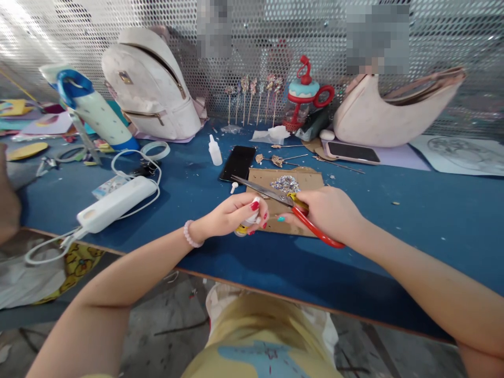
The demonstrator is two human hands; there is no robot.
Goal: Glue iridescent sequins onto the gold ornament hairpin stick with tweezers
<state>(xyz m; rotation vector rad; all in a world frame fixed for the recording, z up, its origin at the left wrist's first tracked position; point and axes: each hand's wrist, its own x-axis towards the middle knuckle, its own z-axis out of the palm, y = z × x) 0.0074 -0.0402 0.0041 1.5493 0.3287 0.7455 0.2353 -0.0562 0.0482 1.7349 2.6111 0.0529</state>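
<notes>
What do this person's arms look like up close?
Both forearms are bare. A pale pink beaded bracelet circles the left wrist. The left grip has red nails; the right grip shows a turquoise nail.

Yellow top [252, 317], light-blue print [246, 358] with small dark marks. White garment [213, 300] showing at both sides of the top. Left hand [230, 214]: glossy red nail polish [255, 205]; single-strand bracelet [188, 237], round pale-pink beads. Right hand [333, 211]: teal nail polish [281, 218].
</notes>
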